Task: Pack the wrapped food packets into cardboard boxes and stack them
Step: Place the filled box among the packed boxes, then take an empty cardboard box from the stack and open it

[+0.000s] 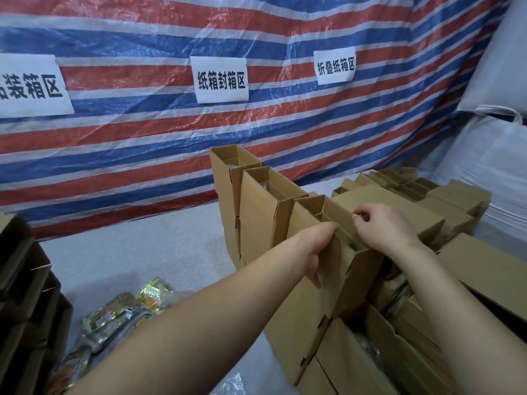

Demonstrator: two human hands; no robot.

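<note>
A narrow open cardboard box stands on top of a stack of similar boxes in the middle of the view. My left hand grips its near-left wall, thumb down the outside and fingers over the rim. My right hand pinches the box's far rim with curled fingers. What lies inside this box is mostly hidden. Two taller open boxes stand just behind it on the stack. Wrapped food packets in shiny gold and clear film lie in a loose pile on the white surface at the lower left.
More open boxes are heaped at the back right, and a large carton sits at the right. Dark stacked boxes fill the left edge. A striped tarp with paper signs hangs behind. White sacks rise at the far right.
</note>
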